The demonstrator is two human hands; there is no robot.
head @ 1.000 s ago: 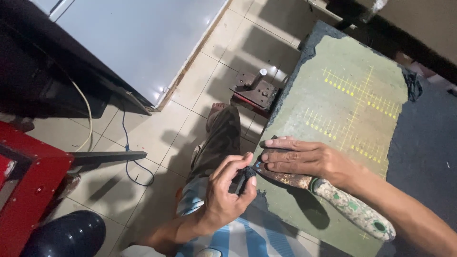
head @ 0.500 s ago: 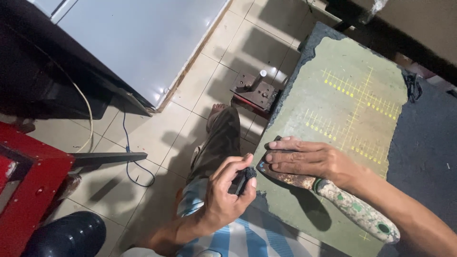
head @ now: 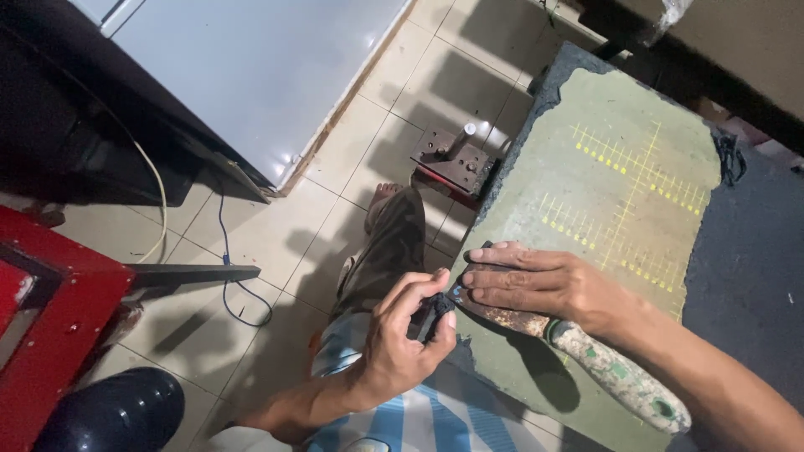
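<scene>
**Pressing a rusty scraper flat while the other hand pinches a dark scrap**

Looking down through the head camera, I see my right hand point(head: 544, 285) laid flat, fingers straight and close together, on the rusty metal blade of a scraper with a paint-stained pale handle point(head: 615, 375). The handle runs back under the wrist and lies on the worn green cutting mat with yellow grid marks point(head: 620, 167). That mat covers the counter point(head: 745, 268), whose dark surface shows beyond the right forearm.

My left hand point(head: 402, 343) sits just beside the right fingertips, at the mat's near edge. Its thumb and forefinger are closed narrowly on a small black lump of material point(head: 437, 311), which touches or nearly touches the blade tip; I cannot tell which.

Below the left hand are a knee in olive trousers point(head: 389, 251) and a blue-and-white striped cloth point(head: 427, 418). Farther out from that hand, on the pale tiled floor point(head: 276, 251), stands a small rusty metal block fixture point(head: 456, 161). Well off to the left of both hands are a red metal cabinet point(head: 50, 335), a round black glossy object point(head: 113, 412), a blue cable point(head: 226, 276) and a large grey-white panel point(head: 251, 75).
</scene>
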